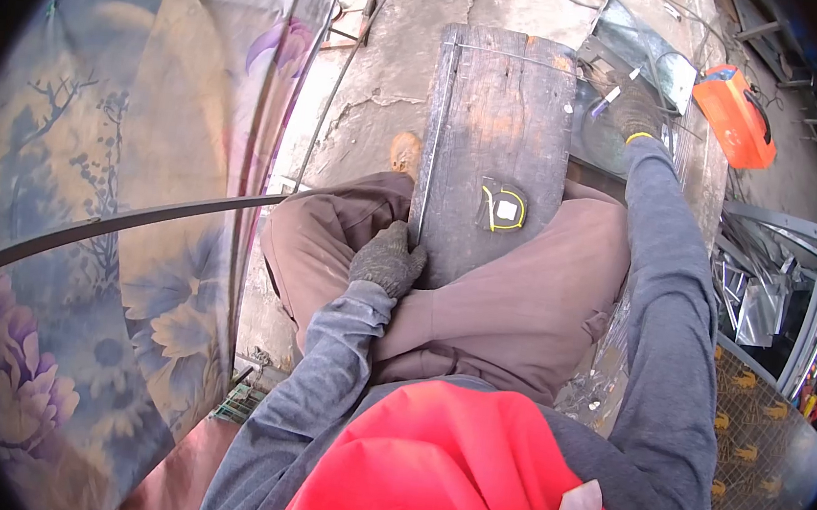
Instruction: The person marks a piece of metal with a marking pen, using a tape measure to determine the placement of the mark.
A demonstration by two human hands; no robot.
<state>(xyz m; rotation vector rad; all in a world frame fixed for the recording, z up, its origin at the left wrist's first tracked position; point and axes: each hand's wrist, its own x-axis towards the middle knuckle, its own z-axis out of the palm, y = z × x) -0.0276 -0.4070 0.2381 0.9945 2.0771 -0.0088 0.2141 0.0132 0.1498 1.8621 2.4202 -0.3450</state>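
My left hand, in a dark knitted glove, is by my thigh at the near left edge of the wooden board. Its fingers are closed around the near end of a thin metal rod, which lies along that edge. My right hand, also gloved, reaches forward past the board's right side with a white and purple marker in its fingers. Beneath and beyond it are metal sheet pieces. A black and yellow tape measure lies on the board between my knees.
An orange machine with a black handle stands right of the sheet metal. At right, a metal frame holds scrap pieces. A flowered curtain hangs at left, crossed by a dark curved bar. Cables lie on the concrete floor.
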